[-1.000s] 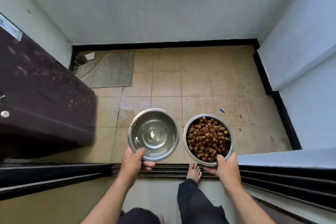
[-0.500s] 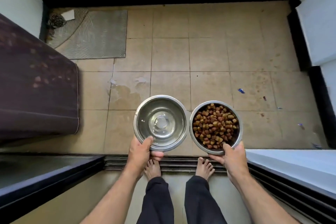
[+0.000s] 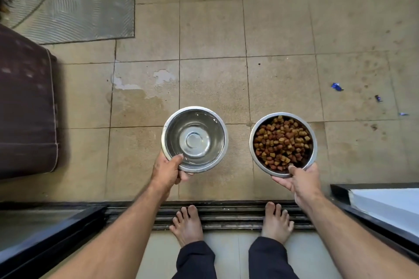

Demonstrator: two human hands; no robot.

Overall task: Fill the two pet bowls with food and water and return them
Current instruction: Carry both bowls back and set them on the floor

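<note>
I hold two steel pet bowls over a tiled balcony floor. The water bowl (image 3: 194, 138) holds clear water; my left hand (image 3: 167, 170) grips its near rim, thumb inside the rim and fingers under it. The food bowl (image 3: 283, 143) is full of brown kibble; my right hand (image 3: 298, 181) grips its near rim the same way. A gap of floor shows between the two bowls. Whether they touch the floor I cannot tell.
My bare feet (image 3: 188, 225) stand on a dark sliding-door track (image 3: 229, 213). A dark maroon cushion (image 3: 25, 106) fills the left. A grey ribbed mat (image 3: 79, 4) lies at the far left. Blue scraps (image 3: 337, 87) dot the tiles (image 3: 283, 29) at right. A white ledge (image 3: 385, 206) is near right.
The view has tipped downward and closer to the floor. Both bowls have moved lower and apart from each other; my feet now stand side by side on the door track.
</note>
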